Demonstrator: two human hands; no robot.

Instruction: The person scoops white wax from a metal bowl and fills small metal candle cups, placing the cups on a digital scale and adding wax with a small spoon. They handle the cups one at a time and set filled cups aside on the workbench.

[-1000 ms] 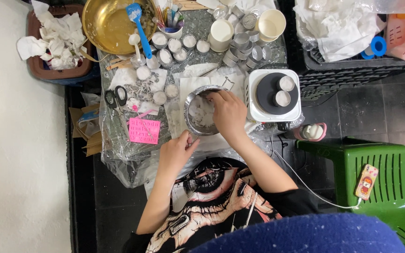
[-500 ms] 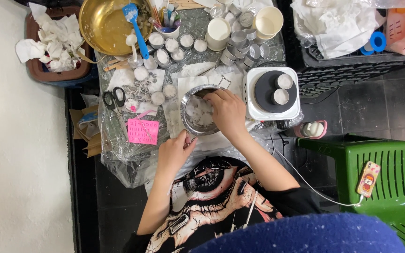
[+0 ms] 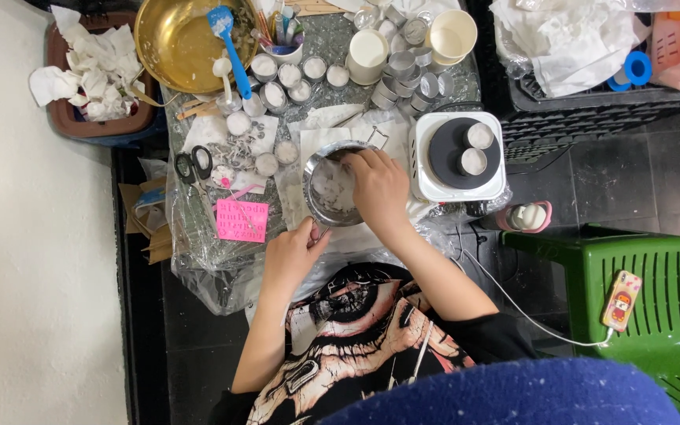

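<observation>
A small steel bowl (image 3: 318, 197) with white wax pieces inside sits on white paper at the middle of the plastic-covered table (image 3: 198, 260). My right hand (image 3: 379, 187) reaches into the bowl from its right side, fingers bent down among the white pieces. My left hand (image 3: 293, 252) rests at the bowl's near rim, thumb and fingers touching its edge. Whether the right hand pinches anything is hidden by the hand itself.
A white hot plate (image 3: 456, 156) with two small tins stands right of the bowl. Scissors (image 3: 192, 169), a pink note (image 3: 242, 219), several small wax-filled cups, a brass bowl (image 3: 182, 35) with a blue spatula, a green stool (image 3: 639, 307) with a phone.
My left hand has crept up from the table's near edge to the bowl's rim. My right hand stays in the bowl, shifting only slightly.
</observation>
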